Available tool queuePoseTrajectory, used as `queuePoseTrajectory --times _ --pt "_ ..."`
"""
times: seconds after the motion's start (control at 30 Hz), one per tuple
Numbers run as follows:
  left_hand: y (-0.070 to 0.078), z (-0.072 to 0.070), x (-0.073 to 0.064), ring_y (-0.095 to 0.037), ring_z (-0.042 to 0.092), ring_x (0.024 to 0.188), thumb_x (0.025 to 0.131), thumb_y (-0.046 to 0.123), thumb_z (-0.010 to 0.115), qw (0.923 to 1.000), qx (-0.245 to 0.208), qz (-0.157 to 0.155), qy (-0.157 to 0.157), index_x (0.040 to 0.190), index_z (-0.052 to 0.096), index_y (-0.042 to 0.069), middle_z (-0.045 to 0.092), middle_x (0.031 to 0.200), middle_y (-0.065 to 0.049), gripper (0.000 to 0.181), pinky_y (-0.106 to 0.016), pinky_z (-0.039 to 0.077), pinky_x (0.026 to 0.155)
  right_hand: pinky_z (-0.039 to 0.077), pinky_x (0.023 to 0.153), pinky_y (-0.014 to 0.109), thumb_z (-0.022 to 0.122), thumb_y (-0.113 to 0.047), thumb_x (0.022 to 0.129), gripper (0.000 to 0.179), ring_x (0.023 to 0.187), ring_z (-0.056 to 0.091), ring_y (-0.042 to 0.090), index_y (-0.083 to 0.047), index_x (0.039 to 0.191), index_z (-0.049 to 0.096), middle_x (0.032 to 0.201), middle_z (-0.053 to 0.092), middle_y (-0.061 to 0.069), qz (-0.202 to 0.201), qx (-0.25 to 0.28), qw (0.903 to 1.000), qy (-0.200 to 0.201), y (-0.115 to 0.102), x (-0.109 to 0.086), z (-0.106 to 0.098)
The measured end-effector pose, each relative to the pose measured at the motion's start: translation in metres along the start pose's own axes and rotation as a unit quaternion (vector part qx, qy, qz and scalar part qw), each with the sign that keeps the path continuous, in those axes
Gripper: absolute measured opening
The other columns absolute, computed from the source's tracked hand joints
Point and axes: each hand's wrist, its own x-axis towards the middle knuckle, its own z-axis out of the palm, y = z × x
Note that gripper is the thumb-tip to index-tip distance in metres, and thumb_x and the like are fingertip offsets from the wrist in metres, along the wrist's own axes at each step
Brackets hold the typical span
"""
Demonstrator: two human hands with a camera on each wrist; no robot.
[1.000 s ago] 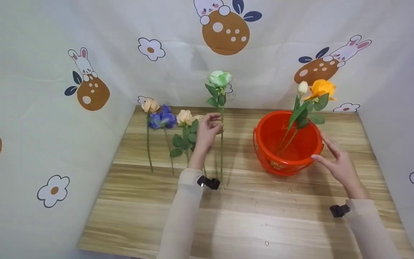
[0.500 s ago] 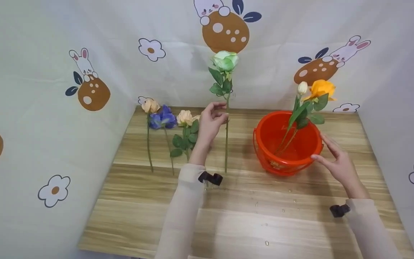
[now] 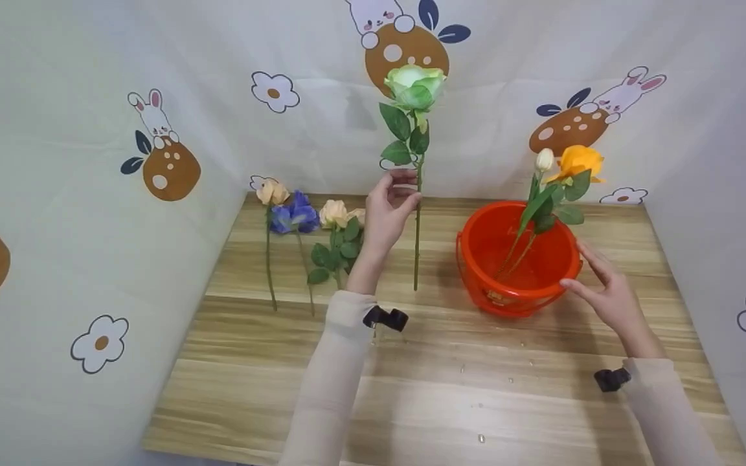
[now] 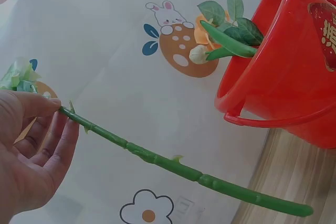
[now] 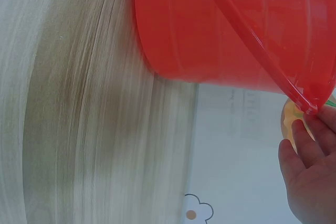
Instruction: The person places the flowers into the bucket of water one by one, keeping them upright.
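In the head view my left hand (image 3: 386,213) pinches the stem of a pale green artificial rose (image 3: 416,89) between thumb and fingers. The rose stands upright, its stem end above the table and left of the bucket. Small thorns show along the rose stem (image 4: 178,168) in the left wrist view. My right hand (image 3: 611,301) rests at the right side of a red bucket (image 3: 486,278), thumb and fairly straight fingers spread against its rim. Inside the bucket lean a white tulip (image 3: 544,160) and an orange-yellow rose (image 3: 580,162).
On the table's left lie a peach flower (image 3: 272,192), a blue-purple flower (image 3: 295,212) and another peach flower (image 3: 334,213) with leaves, partly behind my left arm. Water drops (image 3: 481,438) dot the wooden table (image 3: 250,388). A patterned cloth (image 3: 321,142) hangs close behind.
My left hand has lifted the green rose up off the table and slightly right, toward the bucket. The right hand and bucket have stayed in place.
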Motion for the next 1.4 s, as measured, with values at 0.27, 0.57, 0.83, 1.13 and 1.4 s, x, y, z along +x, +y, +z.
queuePoseTrajectory --times 0.27,0.57,0.83,1.13,1.4 --pt "0.007 0.006 -0.002 -0.031 0.063 0.092 0.085 -0.003 0.064 0.9977 0.046 0.050 0.010 0.111 0.055 -0.008 0.061 0.107 -0.024 0.028 -0.027 0.055 0.075 0.029 0.099 0.003 0.075 -0.008 0.079 0.070 0.132 0.036 0.000 -0.007 0.141 0.043 0.145 0.040 0.019 -0.011 0.017 0.9998 0.002 0.004 0.001 0.001" --pt "0.011 0.017 0.001 -0.030 0.065 0.091 0.085 -0.001 0.065 0.9913 0.096 0.084 0.032 0.109 0.056 -0.009 0.063 0.100 -0.022 0.026 -0.026 0.056 0.077 0.029 0.099 0.003 0.075 -0.007 0.079 0.069 0.132 0.036 0.000 -0.007 0.140 0.043 0.144 0.040 0.021 -0.013 0.012 0.9998 0.009 0.002 0.001 0.001" --pt "0.016 0.031 -0.001 -0.029 0.064 0.092 0.086 -0.004 0.063 0.9858 0.086 0.141 0.031 0.107 0.054 -0.011 0.062 0.099 -0.023 0.024 -0.023 0.055 0.080 0.029 0.098 0.003 0.075 -0.009 0.079 0.069 0.129 0.035 -0.008 -0.007 0.140 0.043 0.144 0.040 0.020 -0.010 0.006 0.9999 0.008 0.001 0.000 0.001" --pt "-0.007 0.059 0.002 -0.027 0.065 0.089 0.084 -0.005 0.065 0.9702 0.089 0.224 0.028 0.100 0.060 -0.009 0.066 0.095 -0.021 0.017 -0.022 0.052 0.084 0.029 0.099 0.004 0.075 -0.008 0.079 0.070 0.131 0.036 -0.001 -0.007 0.141 0.043 0.144 0.041 0.020 -0.007 0.011 0.9999 0.005 0.001 0.001 0.001" --pt "-0.012 0.073 -0.006 -0.020 0.063 0.083 0.085 -0.004 0.062 0.9575 0.082 0.276 0.013 0.102 0.062 -0.008 0.067 0.091 -0.017 0.018 -0.022 0.052 0.082 0.029 0.099 0.003 0.075 -0.008 0.079 0.070 0.133 0.035 0.003 -0.008 0.141 0.042 0.145 0.040 0.019 0.002 0.016 0.9999 0.003 0.001 0.000 0.000"
